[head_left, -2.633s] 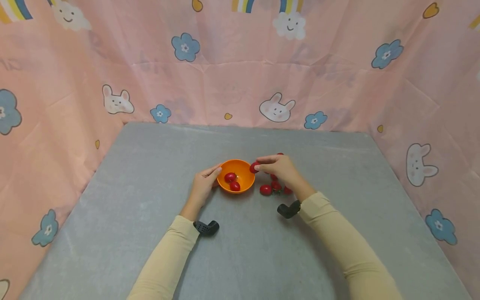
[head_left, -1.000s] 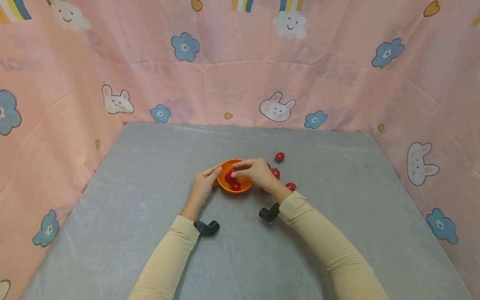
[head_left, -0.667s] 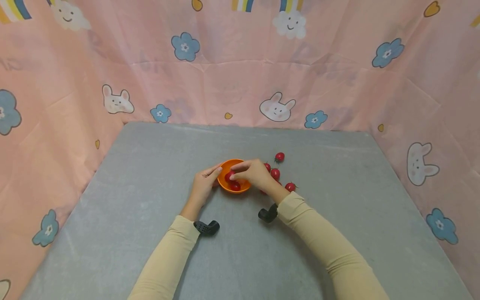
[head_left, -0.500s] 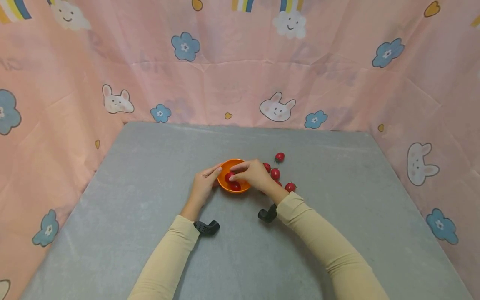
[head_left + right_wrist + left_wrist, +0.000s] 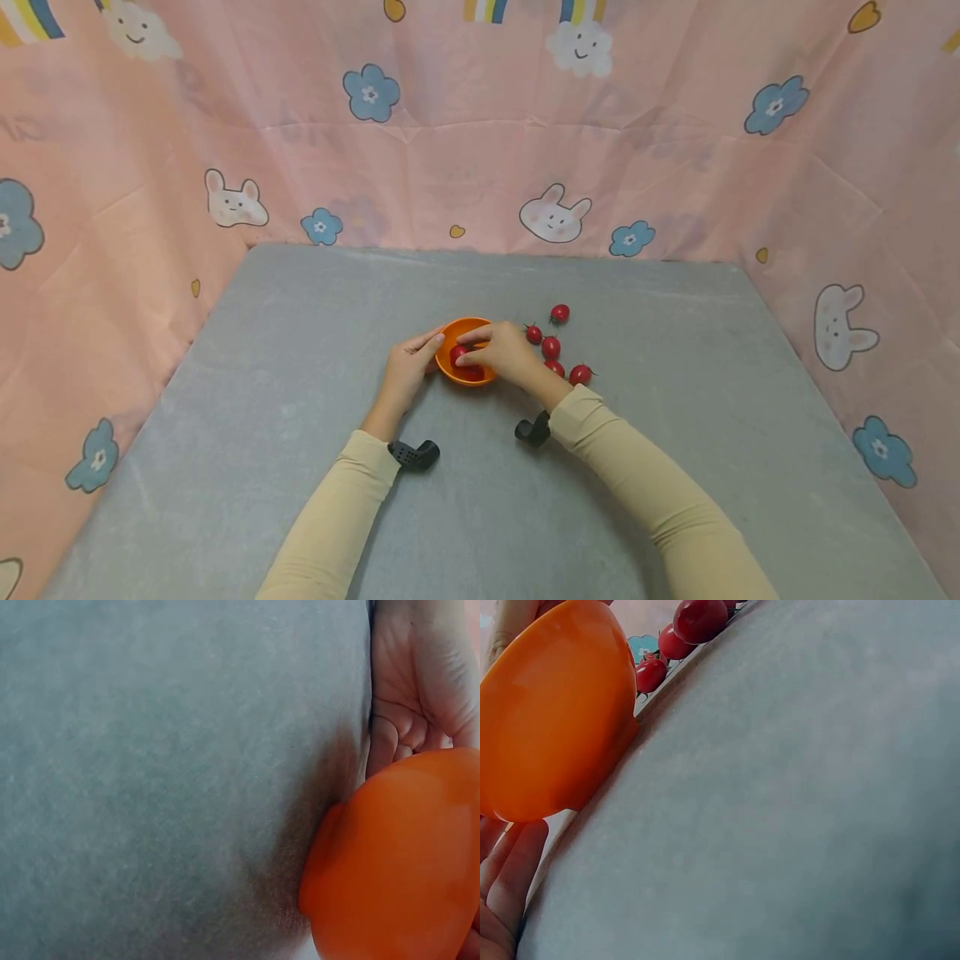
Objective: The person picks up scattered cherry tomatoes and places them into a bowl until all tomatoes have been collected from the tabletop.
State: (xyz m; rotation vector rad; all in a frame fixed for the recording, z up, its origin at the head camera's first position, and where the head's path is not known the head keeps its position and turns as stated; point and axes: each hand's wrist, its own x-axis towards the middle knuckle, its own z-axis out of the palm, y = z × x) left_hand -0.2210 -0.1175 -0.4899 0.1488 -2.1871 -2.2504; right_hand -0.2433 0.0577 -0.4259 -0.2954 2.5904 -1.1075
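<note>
Right fingers [image 5: 476,334], slightly parted, pinch a red tomato [image 5: 457,353].

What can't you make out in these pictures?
- Head view: the right hand covers part of the inside of the orange bowl, leaving the count of tomatoes there unclear.
- Left wrist view: the bowl's wall hides its contents.
- Right wrist view: likewise, and the right and bottom edges crop the bowl.

One left hand [image 5: 405,371] and one right hand [image 5: 512,354] flank one orange bowl [image 5: 461,330] showing at least two tomatoes [image 5: 459,353]; five loose tomatoes [image 5: 551,347] lie beside and beyond the right hand, with two black devices [image 5: 416,455], one near each hand.
</note>
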